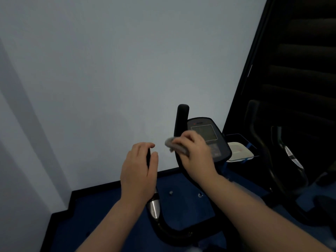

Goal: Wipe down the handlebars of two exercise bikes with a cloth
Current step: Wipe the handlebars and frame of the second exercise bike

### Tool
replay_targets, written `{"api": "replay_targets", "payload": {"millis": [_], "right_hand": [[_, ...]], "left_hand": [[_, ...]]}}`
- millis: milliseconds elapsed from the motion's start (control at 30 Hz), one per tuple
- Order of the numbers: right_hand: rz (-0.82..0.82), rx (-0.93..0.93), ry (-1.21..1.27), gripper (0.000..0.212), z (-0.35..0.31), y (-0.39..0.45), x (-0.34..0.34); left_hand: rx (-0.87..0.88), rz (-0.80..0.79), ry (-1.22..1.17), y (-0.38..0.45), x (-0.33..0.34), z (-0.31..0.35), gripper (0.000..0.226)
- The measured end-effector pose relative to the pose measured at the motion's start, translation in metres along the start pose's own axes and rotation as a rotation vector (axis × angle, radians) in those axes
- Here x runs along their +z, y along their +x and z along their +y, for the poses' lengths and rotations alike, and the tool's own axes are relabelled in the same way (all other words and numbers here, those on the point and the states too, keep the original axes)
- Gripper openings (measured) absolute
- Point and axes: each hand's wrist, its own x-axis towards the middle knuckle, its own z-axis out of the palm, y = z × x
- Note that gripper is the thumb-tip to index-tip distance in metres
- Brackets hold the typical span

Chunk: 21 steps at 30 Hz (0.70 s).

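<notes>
Handlebars (181,231) of the nearer exercise bike (214,211): black U-shaped tube, both prongs rising toward the pale wall (109,70), low in the middle of the view. Second bike (283,160) off to the right, dark and hard to read, seemingly untouched. Console (207,137) just behind the right prong (181,120). White box (240,150) on a small shelf beyond the console.

Left hand (138,171) wrapped round the left prong, fingers (143,146) curled and clamped on the grip, steadying. Right hand (194,153) on the right prong, fingers bunched and gripping the grey cloth (174,145), pressed against the tube partway up.

Likely mid-wipe on the first bike. Risks from here: bunched cloth touching only one side of the tube, leaving the far side and the tip unwiped; loose corner snagging or slipping out of the grip on an upward stroke; knuckles brushing the console buttons, so close behind; left grip missed entirely while covered by the steadying hand.
</notes>
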Motion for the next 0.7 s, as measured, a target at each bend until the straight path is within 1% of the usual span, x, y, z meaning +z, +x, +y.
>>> {"api": "replay_targets", "payload": {"millis": [100,133,167,233,267,300,367,400,500,567,600,700], "right_hand": [[-0.246,-0.001,0.064,0.019,0.014,0.002,-0.028],[-0.267,-0.033,0.04,0.019,0.015,0.011,-0.039],[-0.2,-0.065,0.031,0.02,0.013,0.023,-0.047],[0.052,-0.087,0.044,0.022,0.005,0.054,-0.057],[0.119,-0.083,0.036,0.022,0.0,0.07,-0.058],[0.113,-0.075,0.028,0.022,-0.005,0.085,-0.057],[0.006,-0.062,0.003,0.022,-0.007,0.097,-0.051],[0.006,-0.049,0.014,0.023,-0.005,0.093,-0.048],[0.13,0.039,0.162,0.029,0.006,0.053,-0.044],[0.147,0.1,0.237,0.031,0.012,0.032,-0.041],[0.185,0.131,0.287,0.032,0.014,0.032,-0.039],[0.397,0.295,0.521,0.03,0.008,0.052,-0.025]], "left_hand": [[0.001,-0.049,0.024,-0.002,0.0,-0.001,0.031],[-0.003,-0.058,0.022,-0.002,-0.001,-0.002,0.031],[-0.001,-0.069,0.023,-0.002,-0.001,-0.002,0.031],[0.014,-0.088,0.042,0.0,-0.002,-0.002,0.033],[0.018,-0.088,0.05,0.002,-0.002,-0.002,0.032],[0.016,-0.082,0.054,0.003,-0.002,-0.001,0.032],[0.01,-0.078,0.069,0.003,-0.002,0.0,0.032],[0.009,-0.08,0.077,0.002,-0.002,0.0,0.032],[0.006,-0.077,0.064,0.0,-0.002,-0.001,0.035],[0.009,-0.083,0.058,-0.001,-0.001,-0.001,0.034],[0.015,-0.085,0.063,0.0,-0.001,-0.001,0.033],[0.022,-0.082,0.075,0.003,-0.003,-0.003,0.034]]}}
